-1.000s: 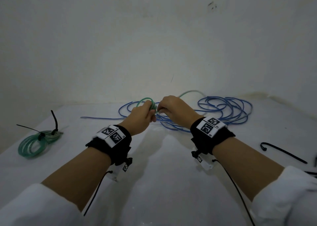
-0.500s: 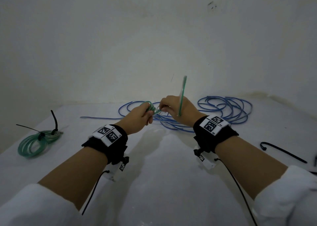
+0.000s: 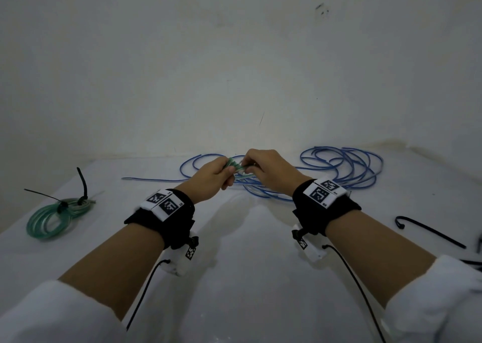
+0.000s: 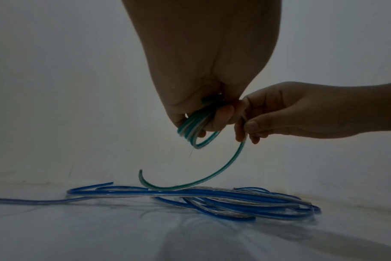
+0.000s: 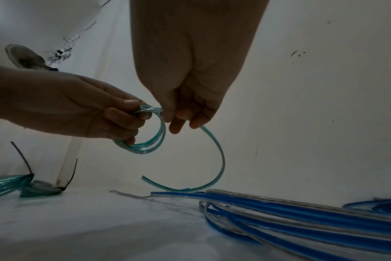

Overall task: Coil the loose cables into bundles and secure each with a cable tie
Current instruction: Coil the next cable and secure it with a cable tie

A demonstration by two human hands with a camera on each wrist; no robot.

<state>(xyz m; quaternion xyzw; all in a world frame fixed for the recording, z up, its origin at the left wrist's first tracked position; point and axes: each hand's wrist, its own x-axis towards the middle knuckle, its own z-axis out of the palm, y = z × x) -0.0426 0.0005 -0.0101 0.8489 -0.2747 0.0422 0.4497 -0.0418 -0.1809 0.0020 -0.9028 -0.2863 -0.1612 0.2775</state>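
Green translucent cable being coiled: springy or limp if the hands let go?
Probably springy: the green translucent cable's free tail holds a smooth arc in the air instead of drooping. The small coil would likely loosen if released, since the left hand pinches its turns together. It looks light: the right hand steers it with fingertips only.

Dim, bluish light fills the room, both wrist views are grainy with the hands in dark shadow, and soft arm shadows fall on the white bench (image 3: 247, 277).
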